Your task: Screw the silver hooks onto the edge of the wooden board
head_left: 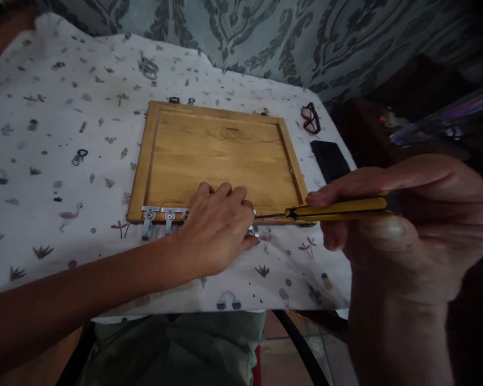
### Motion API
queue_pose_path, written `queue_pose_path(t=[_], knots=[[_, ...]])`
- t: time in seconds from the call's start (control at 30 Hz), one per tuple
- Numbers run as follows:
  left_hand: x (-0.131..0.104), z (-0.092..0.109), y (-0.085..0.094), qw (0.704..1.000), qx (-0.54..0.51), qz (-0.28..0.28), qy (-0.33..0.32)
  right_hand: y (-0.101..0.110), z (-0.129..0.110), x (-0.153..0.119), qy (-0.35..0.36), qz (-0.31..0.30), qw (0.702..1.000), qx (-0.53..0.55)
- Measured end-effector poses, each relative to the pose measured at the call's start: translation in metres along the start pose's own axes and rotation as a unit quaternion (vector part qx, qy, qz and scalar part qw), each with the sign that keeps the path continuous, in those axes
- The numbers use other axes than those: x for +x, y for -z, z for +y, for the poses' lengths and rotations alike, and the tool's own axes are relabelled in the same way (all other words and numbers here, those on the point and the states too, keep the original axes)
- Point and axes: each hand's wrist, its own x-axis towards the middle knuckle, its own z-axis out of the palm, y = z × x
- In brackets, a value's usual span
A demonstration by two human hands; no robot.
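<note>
A framed wooden panel (225, 153) lies flat on the patterned tablecloth (84, 230). Along its near edge sits a row of silver metal hooks (148, 217), several of them, with curved ends hanging past the wood. My left hand (217, 230) is closed at that edge, thumb below and fingers above, gripping a metal hook (254, 230) that shows partly beside the thumb. In my right hand (418, 236) is a yellow-and-black screwdriver (342, 208), held level. Its shaft points left, and the tip reaches the hook beside my left fingers; exact contact cannot be made out.
Right of the panel lie eyeglasses (311, 119) and a flat black object (330, 160). Small dark metal fittings (174, 100) show at the panel's far edge. A patterned wall (257, 37) stands behind the table. A transparent plastic item (446, 120) is at far right.
</note>
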Motion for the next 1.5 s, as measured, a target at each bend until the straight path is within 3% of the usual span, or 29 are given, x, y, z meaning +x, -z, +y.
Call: queue_pose_path(t=[0.17, 0.4, 1.3, 1.5], knots=[[-0.001, 0.001, 0.000, 1.000, -0.007, 0.000, 0.000, 0.000, -0.004, -0.004, -0.018, -0.001, 0.998, -0.064], [-0.001, 0.000, 0.002, 1.000, -0.002, -0.004, -0.004, -0.009, -0.002, -0.002, 0.033, 0.133, 0.985, -0.102], [-0.001, 0.002, 0.002, 1.000, 0.005, -0.004, 0.000, -0.010, 0.006, -0.004, 0.017, 0.091, 0.995, -0.044], [0.000, 0.000, 0.000, 1.000, 0.005, 0.011, -0.003, -0.009, 0.004, -0.005, 0.001, 0.076, 0.994, -0.073]])
